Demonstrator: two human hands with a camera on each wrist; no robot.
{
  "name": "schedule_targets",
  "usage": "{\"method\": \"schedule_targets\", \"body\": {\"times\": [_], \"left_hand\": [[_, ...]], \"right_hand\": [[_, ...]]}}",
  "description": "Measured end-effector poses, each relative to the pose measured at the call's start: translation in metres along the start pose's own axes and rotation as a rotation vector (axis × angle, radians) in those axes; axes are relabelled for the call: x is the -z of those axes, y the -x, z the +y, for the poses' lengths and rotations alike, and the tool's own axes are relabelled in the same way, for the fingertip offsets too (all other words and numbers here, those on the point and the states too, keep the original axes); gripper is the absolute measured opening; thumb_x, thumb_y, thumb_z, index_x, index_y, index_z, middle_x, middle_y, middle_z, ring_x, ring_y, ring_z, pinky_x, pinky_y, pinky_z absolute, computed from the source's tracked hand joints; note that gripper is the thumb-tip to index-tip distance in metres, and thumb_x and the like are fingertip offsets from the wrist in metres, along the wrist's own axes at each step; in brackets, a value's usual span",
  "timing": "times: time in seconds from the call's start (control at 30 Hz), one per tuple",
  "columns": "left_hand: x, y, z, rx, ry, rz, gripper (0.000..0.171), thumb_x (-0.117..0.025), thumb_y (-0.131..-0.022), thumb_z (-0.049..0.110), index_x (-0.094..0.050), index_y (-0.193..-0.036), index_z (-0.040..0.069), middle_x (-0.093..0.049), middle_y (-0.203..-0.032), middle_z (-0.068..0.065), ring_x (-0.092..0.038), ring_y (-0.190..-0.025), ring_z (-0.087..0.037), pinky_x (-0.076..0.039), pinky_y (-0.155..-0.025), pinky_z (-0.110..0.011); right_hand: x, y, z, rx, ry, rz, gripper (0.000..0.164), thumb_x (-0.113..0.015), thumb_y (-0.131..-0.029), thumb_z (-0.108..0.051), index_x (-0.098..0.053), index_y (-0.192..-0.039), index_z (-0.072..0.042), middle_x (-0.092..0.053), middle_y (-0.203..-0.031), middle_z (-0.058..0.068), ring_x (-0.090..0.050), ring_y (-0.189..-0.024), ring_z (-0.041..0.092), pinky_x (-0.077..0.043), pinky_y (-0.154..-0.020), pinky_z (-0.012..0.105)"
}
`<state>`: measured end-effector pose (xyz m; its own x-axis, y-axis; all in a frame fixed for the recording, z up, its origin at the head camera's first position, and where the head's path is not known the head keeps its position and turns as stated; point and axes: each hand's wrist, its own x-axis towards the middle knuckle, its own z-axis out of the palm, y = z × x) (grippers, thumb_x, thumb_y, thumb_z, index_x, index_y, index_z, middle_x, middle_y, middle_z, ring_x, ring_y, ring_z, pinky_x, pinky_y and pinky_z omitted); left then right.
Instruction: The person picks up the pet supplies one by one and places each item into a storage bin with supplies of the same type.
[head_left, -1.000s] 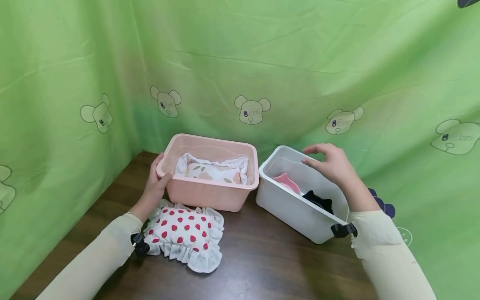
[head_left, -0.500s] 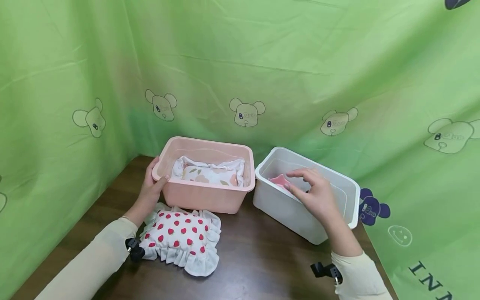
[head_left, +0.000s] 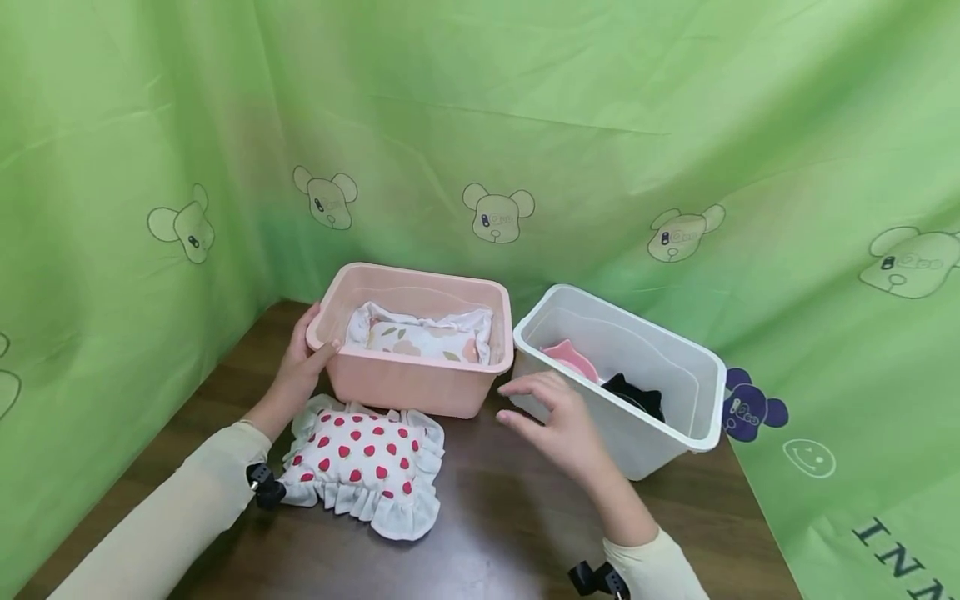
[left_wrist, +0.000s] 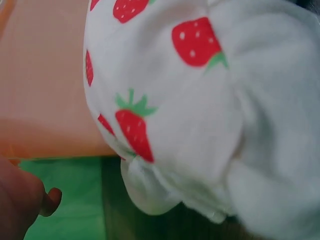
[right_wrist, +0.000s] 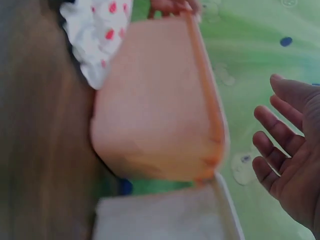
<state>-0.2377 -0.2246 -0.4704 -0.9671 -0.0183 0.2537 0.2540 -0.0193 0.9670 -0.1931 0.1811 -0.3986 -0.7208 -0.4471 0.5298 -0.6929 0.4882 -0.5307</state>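
In the head view my left hand [head_left: 298, 367] grips the left front corner of a pink plastic bin [head_left: 412, 385], thumb over the rim. Inside that bin lies a small white pillow with a peach floral print [head_left: 423, 340]. My right hand [head_left: 558, 421], fingers spread and holding nothing, hovers in front of a white plastic bin [head_left: 622, 417]. That bin contains a pink cat-eared item [head_left: 572, 358] and a black cat-eared item [head_left: 634, 395]. A ruffled pillow with red strawberries [head_left: 363, 462] lies before the pink bin and fills much of the left wrist view.
Everything stands on a dark wooden table [head_left: 510, 533]. A green curtain [head_left: 585, 150] with bear drawings hangs close behind the bins and along both sides. The two bins stand with their near corners almost together.
My right hand has moved left and toward me, from above the white bin to in front of it. The left hand keeps its grip on the pink bin.
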Motion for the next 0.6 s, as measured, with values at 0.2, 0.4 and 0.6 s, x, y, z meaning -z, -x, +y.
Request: {"method": "schedule_targets", "body": {"times": [0.2,0.4,0.6], "left_hand": [[0.005,-0.001,0.011,0.037,-0.111,-0.022,0.078,-0.055,-0.106,0.02,-0.006,-0.166,0.019,-0.016,-0.17,-0.011,-0.023,-0.154,-0.031,-0.033,-0.116,-0.019],[0.016,0.002,0.019,0.06,-0.229,-0.025,0.08,-0.058,-0.105,0.024,-0.008,-0.167,0.018,-0.016,-0.171,-0.012,-0.024,-0.154,-0.032,-0.032,-0.119,-0.027],[0.022,0.007,0.024,0.076,-0.32,-0.012,0.081,-0.06,-0.104,0.024,-0.009,-0.166,0.016,-0.017,-0.17,-0.015,-0.024,-0.153,-0.036,-0.026,-0.122,-0.053]], "right_hand": [[-0.032,0.006,-0.003,-0.119,-0.051,-0.096,0.031,-0.088,-0.082,-0.023,-0.077,-0.111,-0.021,-0.073,-0.109,-0.01,-0.061,-0.109,0.011,-0.051,-0.095,0.034],[-0.062,0.01,-0.009,-0.257,-0.09,-0.183,0.031,-0.088,-0.082,-0.029,-0.077,-0.111,-0.028,-0.07,-0.108,-0.016,-0.062,-0.109,0.009,-0.051,-0.098,0.041],[-0.088,0.012,-0.014,-0.256,-0.125,-0.266,0.034,-0.087,-0.082,-0.026,-0.078,-0.115,-0.02,-0.073,-0.109,-0.01,-0.062,-0.109,0.01,-0.051,-0.099,0.04]]}}
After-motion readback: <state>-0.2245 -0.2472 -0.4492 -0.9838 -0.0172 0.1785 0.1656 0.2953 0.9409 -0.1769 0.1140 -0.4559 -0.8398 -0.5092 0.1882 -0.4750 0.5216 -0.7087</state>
